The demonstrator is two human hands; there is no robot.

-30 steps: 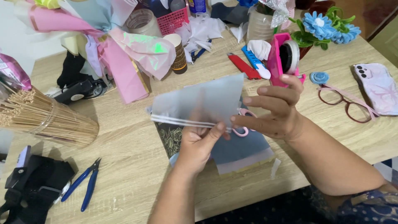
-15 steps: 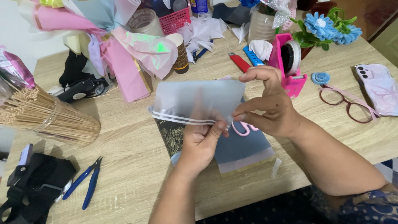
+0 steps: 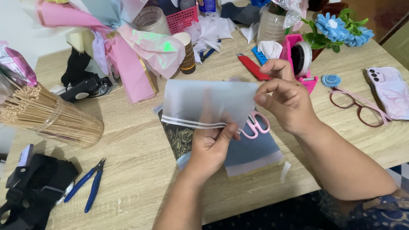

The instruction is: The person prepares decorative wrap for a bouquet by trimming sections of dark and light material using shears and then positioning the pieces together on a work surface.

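Observation:
I hold a frosted translucent wrapping sheet (image 3: pixel 200 102) with white stripes along its lower edge above the wooden table (image 3: pixel 140 170). My left hand (image 3: pixel 211 147) pinches its bottom edge with thumb on top. At the sheet's upper right corner, my right hand (image 3: pixel 286 99) grips it between thumb and fingers. Under the sheet lie more sheets, a grey-blue one (image 3: pixel 254 150) and a black one with gold flowers (image 3: pixel 181 138). Pink-handled scissors (image 3: pixel 254 124) rest on them, partly hidden by my right hand.
A bundle of wooden sticks (image 3: pixel 51 117) lies at left, blue pliers (image 3: pixel 87 185) and a black bag (image 3: pixel 32 189) at lower left. Pink wrapping paper (image 3: pixel 128 55), a pink tape dispenser (image 3: pixel 300 57), a red cutter (image 3: pixel 252 67), glasses (image 3: pixel 355 106), a phone (image 3: pixel 390 91) and blue flowers (image 3: pixel 341 27) crowd the back and right.
My right hand closed its fingers onto the sheet's upper right corner and pulled it taut. The left hand kept its pinch on the lower edge.

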